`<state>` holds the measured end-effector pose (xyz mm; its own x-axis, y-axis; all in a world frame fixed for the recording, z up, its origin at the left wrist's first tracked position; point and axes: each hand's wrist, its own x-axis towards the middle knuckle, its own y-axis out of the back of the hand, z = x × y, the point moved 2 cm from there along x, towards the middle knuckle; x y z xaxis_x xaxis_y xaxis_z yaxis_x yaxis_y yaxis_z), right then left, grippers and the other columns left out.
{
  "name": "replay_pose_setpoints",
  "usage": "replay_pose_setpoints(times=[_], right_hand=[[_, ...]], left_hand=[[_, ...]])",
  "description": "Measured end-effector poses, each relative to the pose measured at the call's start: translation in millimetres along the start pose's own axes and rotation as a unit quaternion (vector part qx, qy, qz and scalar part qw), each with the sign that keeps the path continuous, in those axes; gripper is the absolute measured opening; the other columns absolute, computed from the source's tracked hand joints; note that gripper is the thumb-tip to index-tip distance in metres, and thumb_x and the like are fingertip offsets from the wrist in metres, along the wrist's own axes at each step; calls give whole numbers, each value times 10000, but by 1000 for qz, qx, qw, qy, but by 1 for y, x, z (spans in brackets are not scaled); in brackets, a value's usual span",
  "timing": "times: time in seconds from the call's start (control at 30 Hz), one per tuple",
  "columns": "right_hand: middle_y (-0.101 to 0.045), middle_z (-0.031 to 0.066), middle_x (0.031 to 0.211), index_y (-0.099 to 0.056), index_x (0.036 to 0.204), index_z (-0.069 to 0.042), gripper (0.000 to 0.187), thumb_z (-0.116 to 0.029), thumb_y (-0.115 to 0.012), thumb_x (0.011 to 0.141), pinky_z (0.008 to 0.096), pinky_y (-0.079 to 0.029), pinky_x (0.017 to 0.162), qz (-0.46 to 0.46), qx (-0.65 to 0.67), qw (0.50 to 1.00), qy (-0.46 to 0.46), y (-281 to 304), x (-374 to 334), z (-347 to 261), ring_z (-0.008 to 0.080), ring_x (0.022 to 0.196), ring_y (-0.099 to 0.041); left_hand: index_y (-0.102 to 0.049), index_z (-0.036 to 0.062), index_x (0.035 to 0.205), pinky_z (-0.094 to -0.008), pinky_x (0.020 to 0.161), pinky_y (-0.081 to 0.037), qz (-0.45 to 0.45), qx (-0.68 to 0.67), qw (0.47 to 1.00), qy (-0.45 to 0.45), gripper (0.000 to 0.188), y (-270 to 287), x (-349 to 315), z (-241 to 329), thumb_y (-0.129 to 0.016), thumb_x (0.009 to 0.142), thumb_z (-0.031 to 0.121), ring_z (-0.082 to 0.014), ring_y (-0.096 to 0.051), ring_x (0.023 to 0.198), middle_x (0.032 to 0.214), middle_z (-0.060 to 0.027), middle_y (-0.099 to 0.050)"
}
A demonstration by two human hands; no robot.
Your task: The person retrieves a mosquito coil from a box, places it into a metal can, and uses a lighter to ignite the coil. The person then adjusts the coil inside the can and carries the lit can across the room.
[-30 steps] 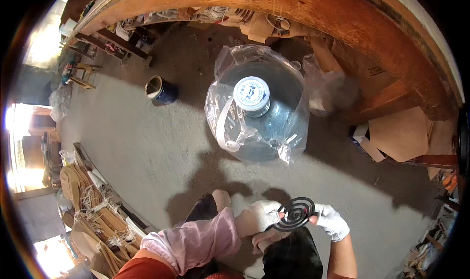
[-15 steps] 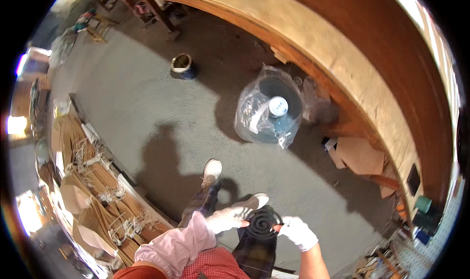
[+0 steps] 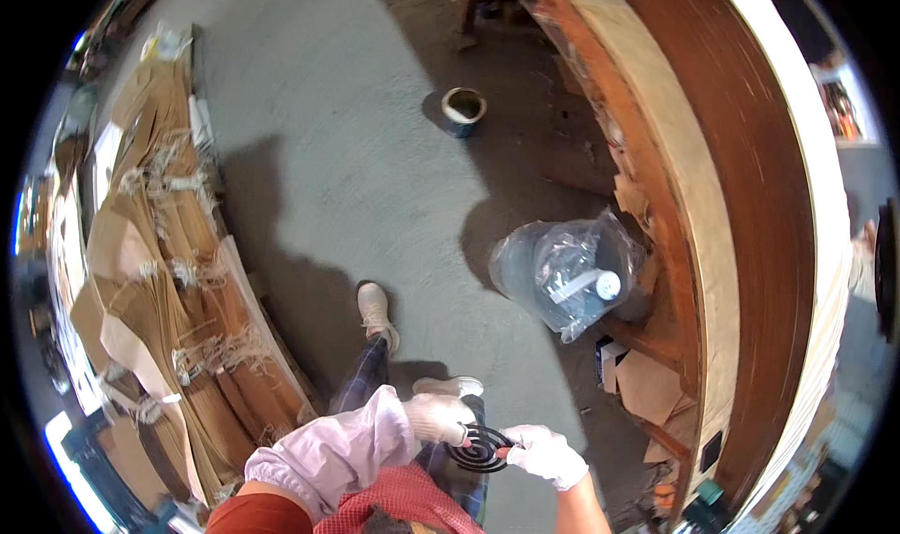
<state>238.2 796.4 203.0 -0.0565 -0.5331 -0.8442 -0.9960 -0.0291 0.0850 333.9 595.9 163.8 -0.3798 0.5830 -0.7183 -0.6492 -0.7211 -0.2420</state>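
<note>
A red checked garment [image 3: 403, 501] shows just on the body side of the black spiral coil [image 3: 479, 451], which is held over the lap. At the coil's left edge, the white-gloved left hand [image 3: 439, 419] pinches the rim, fingers closed, a bare fingertip showing. At its right edge, the white-gloved right hand [image 3: 546, 454] grips likewise, finger and thumb together on the rim. Beyond the coil and to its left stand two pale shoes, the nearer [image 3: 448, 386] and the farther [image 3: 373, 309]. Well left of the coil lie brown sheets [image 3: 187, 318] with pale strings. Ahead and right of it are a brown cardboard piece [image 3: 650, 386], then a bagged clear bottle [image 3: 553, 271], beside a wooden bench [image 3: 698, 206]; marks on the bottle's white cap [image 3: 608, 285] are too small to read. Farthest, straight ahead of the coil, stands a blue tin [image 3: 459, 130].
</note>
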Motion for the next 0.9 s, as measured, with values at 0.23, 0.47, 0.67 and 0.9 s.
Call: replay_pose_setpoints(times=[0.23,0.47,0.67,0.9], right_hand=[[-622,179,810,-632,1003,-84,271,-285,-580,829,394,-460,689,-115,-124,986,-1,9,50,-125,343,777,-604],[-620,135,1159,-476,1284,24,525,-116,-682,822,329,-497,873,152,100,978,99,44,85,-169,194,1023,-606],[-635,174,1105,-563,1137,-42,366,-240,-648,841,379,-510,855,121,-111,986,34,56,114,-200,298,992,-641],[-612,169,1077,-577,1077,-66,400,-350,-611,797,442,-470,881,105,-369,917,113,135,140,-292,352,1042,-578]], left_hand=[[-686,115,1021,-324,646,-478,64,-144,986,-48,314,24,-70,-52,-633,776,304,-183,-640,719,799,-64,-679],[-672,77,1034,-285,745,-477,214,-302,928,34,390,49,-133,-113,-687,790,381,-169,-630,825,912,-84,-689],[-661,-24,888,-246,653,-461,404,-581,706,3,158,54,-160,-180,-679,818,117,-83,-581,741,809,-35,-664],[-662,-17,905,-276,679,-525,505,-685,518,-93,95,94,-204,-142,-606,829,-18,-146,-646,734,844,-75,-691]])
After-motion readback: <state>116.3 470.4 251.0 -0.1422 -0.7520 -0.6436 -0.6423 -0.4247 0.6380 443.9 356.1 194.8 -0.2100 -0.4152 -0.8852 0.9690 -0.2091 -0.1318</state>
